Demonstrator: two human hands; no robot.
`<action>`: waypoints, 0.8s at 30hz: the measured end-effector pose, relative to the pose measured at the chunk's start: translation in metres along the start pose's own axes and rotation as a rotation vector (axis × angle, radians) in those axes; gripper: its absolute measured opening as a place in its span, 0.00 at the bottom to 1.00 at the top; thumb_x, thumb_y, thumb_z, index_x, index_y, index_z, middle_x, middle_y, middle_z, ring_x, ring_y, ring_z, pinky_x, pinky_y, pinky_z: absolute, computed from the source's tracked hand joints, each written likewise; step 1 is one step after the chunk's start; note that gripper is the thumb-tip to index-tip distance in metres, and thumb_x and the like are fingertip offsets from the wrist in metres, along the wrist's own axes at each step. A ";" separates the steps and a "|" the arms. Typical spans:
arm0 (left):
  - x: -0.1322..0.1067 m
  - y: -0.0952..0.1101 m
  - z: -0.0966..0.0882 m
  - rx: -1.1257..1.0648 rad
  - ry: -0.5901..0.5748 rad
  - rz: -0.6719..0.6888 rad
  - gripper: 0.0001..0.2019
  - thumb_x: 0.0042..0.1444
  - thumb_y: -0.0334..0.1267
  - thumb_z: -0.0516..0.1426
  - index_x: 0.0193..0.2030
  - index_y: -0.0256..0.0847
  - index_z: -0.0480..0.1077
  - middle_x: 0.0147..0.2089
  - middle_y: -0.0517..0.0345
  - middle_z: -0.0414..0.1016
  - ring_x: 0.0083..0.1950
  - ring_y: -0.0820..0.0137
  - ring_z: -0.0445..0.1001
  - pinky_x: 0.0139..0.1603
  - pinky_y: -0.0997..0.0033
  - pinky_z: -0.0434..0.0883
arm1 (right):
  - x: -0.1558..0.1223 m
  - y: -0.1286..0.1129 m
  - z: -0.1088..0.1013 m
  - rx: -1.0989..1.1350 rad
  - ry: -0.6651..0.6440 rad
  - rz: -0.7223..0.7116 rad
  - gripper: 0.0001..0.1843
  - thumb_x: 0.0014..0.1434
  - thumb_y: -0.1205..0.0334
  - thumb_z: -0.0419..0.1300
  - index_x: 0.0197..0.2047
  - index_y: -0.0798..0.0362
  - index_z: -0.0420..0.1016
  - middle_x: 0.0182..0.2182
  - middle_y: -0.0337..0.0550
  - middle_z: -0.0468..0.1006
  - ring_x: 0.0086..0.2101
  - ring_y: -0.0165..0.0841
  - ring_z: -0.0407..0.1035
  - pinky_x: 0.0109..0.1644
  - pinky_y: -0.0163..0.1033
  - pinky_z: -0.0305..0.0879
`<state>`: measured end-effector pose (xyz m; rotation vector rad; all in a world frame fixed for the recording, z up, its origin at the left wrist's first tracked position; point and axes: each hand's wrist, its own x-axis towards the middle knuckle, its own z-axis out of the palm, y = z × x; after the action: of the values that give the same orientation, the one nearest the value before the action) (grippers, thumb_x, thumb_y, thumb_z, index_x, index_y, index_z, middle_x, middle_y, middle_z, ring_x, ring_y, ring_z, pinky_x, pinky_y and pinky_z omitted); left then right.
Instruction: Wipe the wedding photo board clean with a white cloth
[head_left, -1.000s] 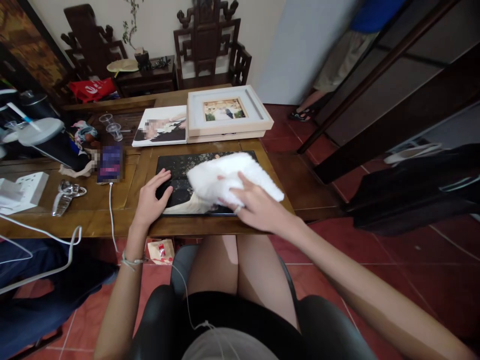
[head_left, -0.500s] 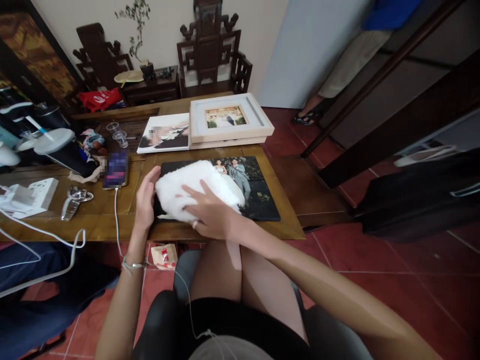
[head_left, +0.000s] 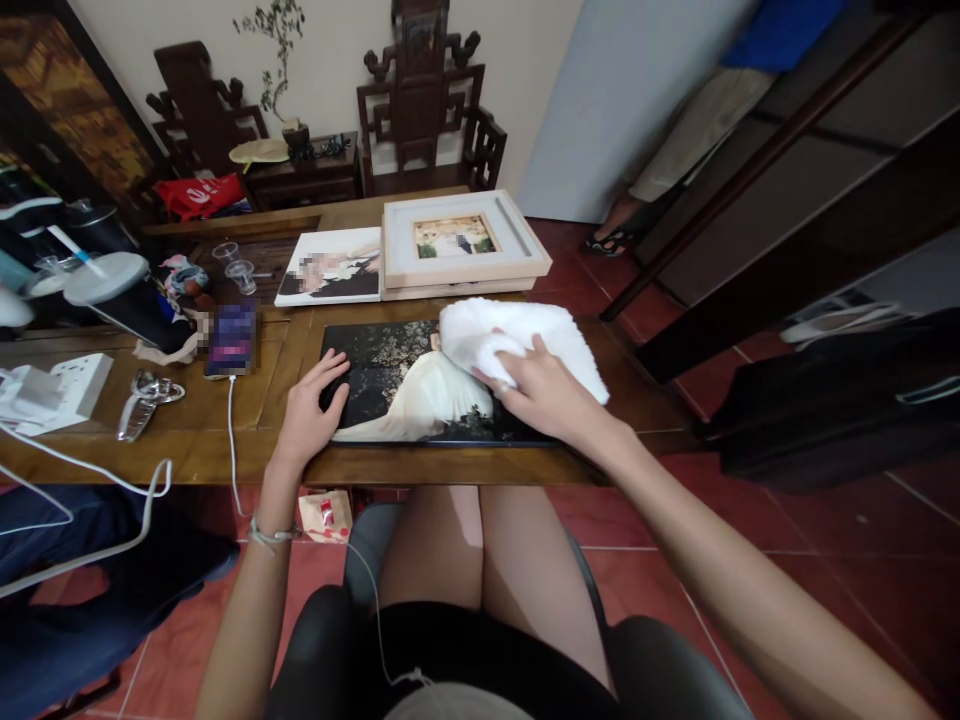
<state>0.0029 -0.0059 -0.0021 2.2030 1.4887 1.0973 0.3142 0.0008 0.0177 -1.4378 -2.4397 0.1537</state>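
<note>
A dark photo panel [head_left: 390,385] with a wedding picture lies flat on the wooden table [head_left: 187,440] in front of me. My right hand [head_left: 544,395] presses a fluffy white cloth [head_left: 525,335] onto the panel's right end, its fingers curled into the cloth. My left hand [head_left: 311,410] rests flat on the panel's left edge, fingers spread, holding nothing.
Behind the panel sit a white-framed photo [head_left: 461,240] stacked on another frame and an unframed print [head_left: 334,265]. A phone on a cable [head_left: 232,335], a power strip [head_left: 56,385], cups and clutter are at the left. A person [head_left: 697,110] stands at the back right beside dark wooden furniture.
My right hand has swept the white cloth from the panel's left end to its right end, uncovering the white dress in the picture. My left hand has settled flat on the left edge.
</note>
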 end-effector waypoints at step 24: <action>0.000 0.000 0.000 -0.006 0.001 -0.019 0.16 0.63 0.39 0.53 0.54 0.36 0.74 0.61 0.45 0.73 0.67 0.60 0.66 0.69 0.51 0.62 | -0.008 0.005 -0.003 0.000 0.034 0.013 0.14 0.60 0.68 0.48 0.39 0.58 0.75 0.54 0.63 0.76 0.62 0.53 0.61 0.63 0.64 0.55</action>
<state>0.0024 -0.0061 -0.0024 2.1806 1.5017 1.0950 0.3233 -0.0038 0.0176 -1.4444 -2.4039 0.1314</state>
